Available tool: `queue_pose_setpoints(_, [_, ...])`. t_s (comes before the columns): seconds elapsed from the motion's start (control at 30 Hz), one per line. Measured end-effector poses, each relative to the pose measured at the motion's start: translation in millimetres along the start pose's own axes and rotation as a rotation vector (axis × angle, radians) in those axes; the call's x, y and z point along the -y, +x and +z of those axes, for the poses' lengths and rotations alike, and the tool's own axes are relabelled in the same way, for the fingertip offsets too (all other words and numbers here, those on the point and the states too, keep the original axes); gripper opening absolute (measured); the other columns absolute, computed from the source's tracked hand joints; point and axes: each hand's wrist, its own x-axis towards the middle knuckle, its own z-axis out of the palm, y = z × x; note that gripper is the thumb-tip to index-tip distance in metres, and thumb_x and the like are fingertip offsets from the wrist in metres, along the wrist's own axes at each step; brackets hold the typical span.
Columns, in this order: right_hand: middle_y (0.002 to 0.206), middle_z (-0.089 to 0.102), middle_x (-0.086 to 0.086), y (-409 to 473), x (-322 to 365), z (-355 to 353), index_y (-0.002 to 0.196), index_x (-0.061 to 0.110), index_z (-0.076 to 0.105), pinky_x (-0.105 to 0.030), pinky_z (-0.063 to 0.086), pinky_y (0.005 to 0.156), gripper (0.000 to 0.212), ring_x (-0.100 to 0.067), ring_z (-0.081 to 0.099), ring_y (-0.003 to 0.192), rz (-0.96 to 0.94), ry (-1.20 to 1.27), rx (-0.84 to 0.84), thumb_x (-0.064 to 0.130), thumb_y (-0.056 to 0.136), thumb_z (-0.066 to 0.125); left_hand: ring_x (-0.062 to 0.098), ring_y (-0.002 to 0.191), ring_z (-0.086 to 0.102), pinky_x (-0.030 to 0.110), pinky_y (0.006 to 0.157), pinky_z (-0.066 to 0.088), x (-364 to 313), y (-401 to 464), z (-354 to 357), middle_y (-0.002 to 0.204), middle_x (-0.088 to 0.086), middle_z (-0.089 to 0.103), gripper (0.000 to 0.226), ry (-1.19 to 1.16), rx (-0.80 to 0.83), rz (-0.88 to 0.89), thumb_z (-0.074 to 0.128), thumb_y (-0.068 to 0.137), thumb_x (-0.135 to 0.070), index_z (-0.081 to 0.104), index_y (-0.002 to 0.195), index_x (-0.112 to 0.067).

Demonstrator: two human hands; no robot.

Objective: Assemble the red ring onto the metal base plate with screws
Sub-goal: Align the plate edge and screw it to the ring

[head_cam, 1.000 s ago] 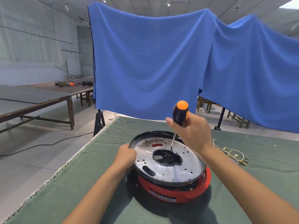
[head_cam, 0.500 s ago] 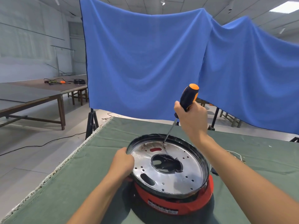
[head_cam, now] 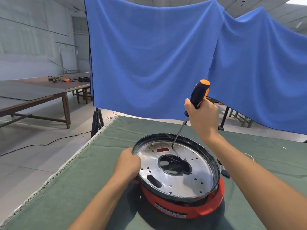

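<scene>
A round shiny metal base plate (head_cam: 196,176) with a dark rim, a large centre hole and several small holes lies tilted on top of the red ring (head_cam: 207,208), which rests on the green cloth. My left hand (head_cam: 128,165) grips the plate's left rim. My right hand (head_cam: 203,113) grips the black-and-orange handle of a screwdriver (head_cam: 198,95). Its shaft slants down to the left, and its tip touches the plate near the far rim, right of a red slot. The screw under the tip is too small to make out.
The green cloth-covered table (head_cam: 103,171) has its left edge close to my left arm. A blue drape (head_cam: 149,55) hangs behind the table on black stands. Thin wires (head_cam: 249,155) lie on the cloth at the right. Brown tables (head_cam: 41,97) stand at the far left.
My right hand lifted the screwdriver from beside the centre hole and moved it to the far edge of the plate, where the tip now rests. My left hand kept its grip on the rim.
</scene>
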Motion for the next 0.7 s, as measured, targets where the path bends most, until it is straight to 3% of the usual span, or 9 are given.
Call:
queue_pose_setpoints(0.5, [0.058,0.066,-0.006,2.1,-4.2,-2.3,0.059,0.008,0.052,-0.010,0.034,0.045,0.034,-0.021,0.058,0.054,-0.035,-0.046,-0.042,0.025,0.088,0.054,0.041,0.070,0.063,0.049,0.051,0.057,-1.5,-1.8,-0.6,0.069,0.013,0.056,0.028,0.014,-0.002,0.003,0.030,0.074,0.005,0.055,0.073,-0.010])
queue_pose_setpoints(0.7, [0.056,0.065,-0.005,0.8,-5.6,-2.3,0.057,0.016,0.048,-0.006,0.038,0.049,0.033,-0.021,0.059,0.054,-0.048,0.011,-0.074,0.023,0.088,0.056,0.041,0.074,0.065,0.047,0.049,0.057,-1.1,-1.1,-0.5,0.076,0.015,0.061,0.030,0.024,-0.005,-0.002,0.030,0.074,0.004,0.057,0.076,-0.010])
